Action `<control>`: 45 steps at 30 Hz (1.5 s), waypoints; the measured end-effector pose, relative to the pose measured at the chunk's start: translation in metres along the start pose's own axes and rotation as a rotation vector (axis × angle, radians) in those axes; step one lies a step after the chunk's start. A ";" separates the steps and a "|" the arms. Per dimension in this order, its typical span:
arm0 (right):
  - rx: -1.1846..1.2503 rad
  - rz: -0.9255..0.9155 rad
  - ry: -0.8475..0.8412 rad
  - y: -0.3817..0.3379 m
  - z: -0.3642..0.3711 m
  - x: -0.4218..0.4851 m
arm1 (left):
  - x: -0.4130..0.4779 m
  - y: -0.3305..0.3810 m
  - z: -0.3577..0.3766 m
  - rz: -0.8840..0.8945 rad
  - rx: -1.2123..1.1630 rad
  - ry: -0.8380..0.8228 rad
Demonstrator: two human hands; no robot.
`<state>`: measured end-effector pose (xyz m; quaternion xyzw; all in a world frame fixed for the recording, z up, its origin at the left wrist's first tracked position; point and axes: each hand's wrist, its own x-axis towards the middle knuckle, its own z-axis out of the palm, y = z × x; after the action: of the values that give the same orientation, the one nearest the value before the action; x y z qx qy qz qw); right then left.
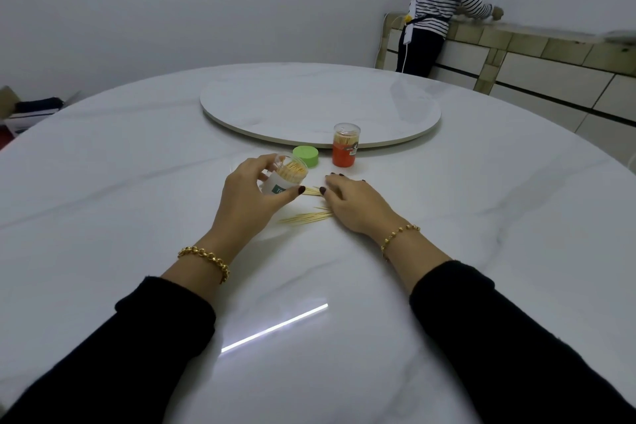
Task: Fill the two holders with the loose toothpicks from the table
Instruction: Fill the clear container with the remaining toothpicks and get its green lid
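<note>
- Risk, spill: white holder [284,181] is tilted with its open mouth toward the loose picks [308,217] and looks nearly full. More tilt would likely slide its contents back out.
- Risk, scatter: the picks are thin and lie flat on a glossy surface [137,189]. A sweeping finger could roll them apart rather than gather them.
- Risk, jam: with so little room left in the mouth, a bundle fed in crooked may catch on the rim or push others up.
- Risk, second holder: orange holder [346,145] stands upright with a clear cap on. It probably needs opening before it takes any overflow.
- Left grip [249,194]: curled round the white holder's side, thumb in front and fingers behind, holding it slanted just over the surface.
- Right grip [356,205]: fingers spread low and nearly flat, resting on the picks, thumb tip just beside a small cluster. What lies beneath the palm is hidden.
- Location: the picks lie in 2 small clusters between the grips, partly under the right one. Green lid [305,156] rests just behind the white holder, beside the orange holder, both near the turntable [320,103] edge.
</note>
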<state>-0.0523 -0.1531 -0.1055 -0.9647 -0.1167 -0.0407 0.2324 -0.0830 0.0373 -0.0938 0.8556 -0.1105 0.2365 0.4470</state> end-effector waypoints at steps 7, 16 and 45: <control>0.116 -0.110 0.036 -0.004 0.005 0.002 | 0.000 -0.001 -0.001 -0.005 0.000 0.012; -0.092 -0.088 0.155 0.000 0.006 0.008 | 0.001 -0.002 -0.001 0.000 0.010 0.006; 1.012 0.162 0.297 -0.024 -0.038 0.001 | -0.006 0.009 0.008 -0.003 -0.015 -0.072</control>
<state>-0.0576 -0.1500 -0.0608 -0.7218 -0.0126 -0.0974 0.6851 -0.0891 0.0256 -0.0939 0.8605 -0.1271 0.2039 0.4493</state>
